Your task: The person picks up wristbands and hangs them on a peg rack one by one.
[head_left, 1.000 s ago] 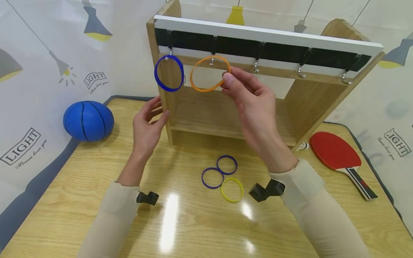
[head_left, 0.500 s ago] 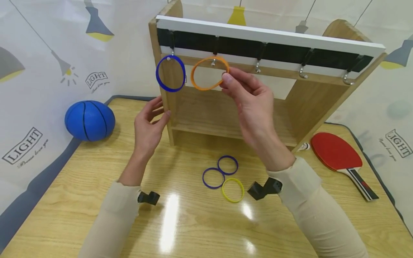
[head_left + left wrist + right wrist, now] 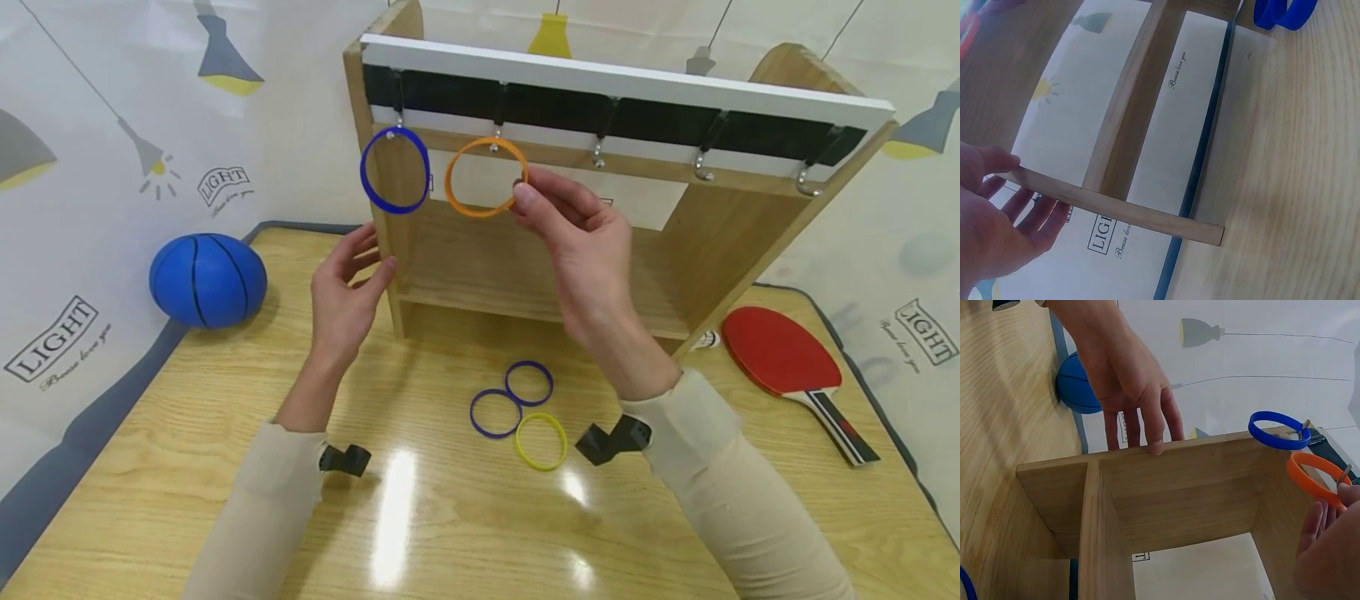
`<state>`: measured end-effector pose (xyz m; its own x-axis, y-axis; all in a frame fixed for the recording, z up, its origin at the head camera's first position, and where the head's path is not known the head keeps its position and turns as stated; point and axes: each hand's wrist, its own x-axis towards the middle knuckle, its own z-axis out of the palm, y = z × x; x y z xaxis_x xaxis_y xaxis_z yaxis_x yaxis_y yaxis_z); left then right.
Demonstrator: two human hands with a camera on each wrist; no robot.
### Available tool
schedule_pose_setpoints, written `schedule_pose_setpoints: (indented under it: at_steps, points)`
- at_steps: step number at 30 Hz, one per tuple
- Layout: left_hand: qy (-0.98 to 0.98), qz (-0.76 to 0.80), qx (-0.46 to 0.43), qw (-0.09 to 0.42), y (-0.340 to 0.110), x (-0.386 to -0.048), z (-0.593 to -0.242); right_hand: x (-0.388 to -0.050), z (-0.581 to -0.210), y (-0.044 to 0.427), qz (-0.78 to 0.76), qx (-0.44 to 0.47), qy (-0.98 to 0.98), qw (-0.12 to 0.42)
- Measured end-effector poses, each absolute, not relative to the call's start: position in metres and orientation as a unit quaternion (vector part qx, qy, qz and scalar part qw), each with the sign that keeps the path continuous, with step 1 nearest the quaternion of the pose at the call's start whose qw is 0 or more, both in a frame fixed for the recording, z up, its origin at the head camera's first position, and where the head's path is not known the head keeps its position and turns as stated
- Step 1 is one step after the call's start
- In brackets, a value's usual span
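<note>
My right hand [image 3: 592, 242] pinches the right side of an orange band [image 3: 450, 187], which surrounds the tip of the second hook [image 3: 493, 147]. In the right wrist view the orange band [image 3: 1310, 483] lies around that hook's end. From the leftmost hook hangs a blue band [image 3: 365, 171]. My left hand [image 3: 341, 304] holds the left side panel of the wooden rack [image 3: 480, 304]; in the left wrist view the thumb and fingers of this hand [image 3: 1004, 219] lie on either side of the panel's edge. Two blue bands [image 3: 472, 415] and a yellow band [image 3: 564, 442] lie on the table.
A blue ball [image 3: 207, 281] stands left of the rack. At the right lie a red paddle [image 3: 780, 350] and a shuttlecock [image 3: 707, 340], partly hidden by the rack. Three more hooks [image 3: 702, 167] on the rack's bar hold nothing.
My right hand has lowered slightly and moved a little left, and the orange band has dropped slightly and looks rounder. My left hand keeps its place on the side panel.
</note>
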<state>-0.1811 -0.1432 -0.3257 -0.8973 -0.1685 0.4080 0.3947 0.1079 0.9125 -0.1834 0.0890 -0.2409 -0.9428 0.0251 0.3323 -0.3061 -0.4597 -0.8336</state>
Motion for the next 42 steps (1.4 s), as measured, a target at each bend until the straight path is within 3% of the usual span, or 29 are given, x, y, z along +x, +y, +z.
schedule_pose_setpoints:
  at_steps: [16, 25, 32, 42]
  points:
    - [-0.717, -0.662, -0.076, 0.207, -0.143, -0.18, -0.323, -0.169, -0.264, 0.118, 0.769, 0.138, -0.609, 0.139]
    - [-0.716, -0.663, -0.075, 0.208, -0.142, -0.18, -0.322, -0.153, -0.296, 0.154, 0.677, 0.147, -0.715, 0.091]
    - [-0.709, -0.669, -0.073, 0.211, -0.141, -0.182, -0.325, -0.145, -0.333, 0.179, 0.554, 0.223, -0.802, 0.03]
    - [-0.713, -0.664, -0.073, 0.216, -0.141, -0.18, -0.326, -0.143, -0.372, 0.197, 0.349, 0.326, -0.877, 0.05]
